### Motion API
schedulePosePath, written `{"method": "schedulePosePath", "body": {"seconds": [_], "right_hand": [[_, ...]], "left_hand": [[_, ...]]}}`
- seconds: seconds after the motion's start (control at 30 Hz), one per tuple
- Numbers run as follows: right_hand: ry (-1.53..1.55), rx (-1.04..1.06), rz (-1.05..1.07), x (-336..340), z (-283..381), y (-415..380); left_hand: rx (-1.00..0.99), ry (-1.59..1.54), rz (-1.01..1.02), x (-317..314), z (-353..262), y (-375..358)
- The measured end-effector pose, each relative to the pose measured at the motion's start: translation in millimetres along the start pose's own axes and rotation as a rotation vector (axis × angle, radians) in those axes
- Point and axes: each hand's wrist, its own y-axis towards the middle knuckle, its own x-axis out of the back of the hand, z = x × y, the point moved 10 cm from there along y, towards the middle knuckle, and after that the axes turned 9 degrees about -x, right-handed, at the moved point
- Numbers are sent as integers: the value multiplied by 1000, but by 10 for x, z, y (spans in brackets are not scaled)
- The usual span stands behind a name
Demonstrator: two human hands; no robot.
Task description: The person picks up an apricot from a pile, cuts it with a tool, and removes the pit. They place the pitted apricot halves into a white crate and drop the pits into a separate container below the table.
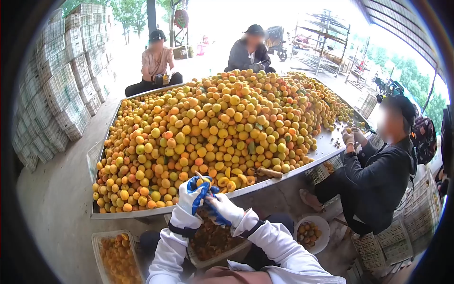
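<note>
Both my hands wear white gloves with blue-coated palms, close together at the near edge of a metal table. My left hand (pixel 192 198) is closed, fingers wrapped around an apricot (pixel 204 180) that shows in part at its top. Against it lies my right hand (pixel 226 209), its fingers curled in; whatever they grip is hidden. Just beyond them, several split apricot halves (pixel 230 186) rest on the table edge. Below my hands stands a crate (pixel 201 261) with dark orange apricot pieces in it.
A large heap of apricots (pixel 222 128) covers much of the metal table (pixel 265 186). A wooden-looking stick (pixel 269 173) lies at its edge. A crate of halves (pixel 118 258) stands lower left, a white bowl (pixel 323 240) lower right. Co-workers (pixel 378 165) sit around; stacked crates (pixel 66 80) stand left.
</note>
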Motion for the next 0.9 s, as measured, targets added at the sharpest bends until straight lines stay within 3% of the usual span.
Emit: {"method": "schedulePosePath", "body": {"seconds": [0.03,0.07,0.13,0.2,0.27,0.33,0.4,0.47,0.5,0.53,0.6,0.63,0.77,0.8,0.9], "right_hand": [[108,-17,24,-18,-8,6],[222,-42,52,-51,-25,15],[489,-264,94,-122,-167,-6],[420,-180,84,-78,-35,2],[-95,174,-206,167,234,4],[-30,299,-299,395,305,36],[-293,573,-508,396,690,-202],[-483,649,-523,380,718,-180],[-493,655,-535,348,744,-191],[-504,660,-548,328,776,-205],[-552,675,-519,339,770,-170],[-575,659,-509,351,765,-193],[-286,483,-398,545,555,22],[-284,480,-398,545,550,21],[119,241,-374,618,366,68]], "left_hand": [[-44,6,14,11,19,13],[45,-110,9,38,151,-19],[31,-197,53,-94,48,-5],[-35,-221,81,-163,-30,64],[-16,-367,48,-42,212,128],[-40,-464,-12,104,264,158],[-21,-430,-87,165,299,142],[-132,-21,-20,140,103,97],[11,-156,-34,152,316,109],[20,-158,-36,183,392,141],[-178,-5,166,21,221,183],[-112,-15,146,20,219,141],[139,13,152,30,378,51],[141,13,151,55,455,56],[0,282,181,90,523,95]]}}
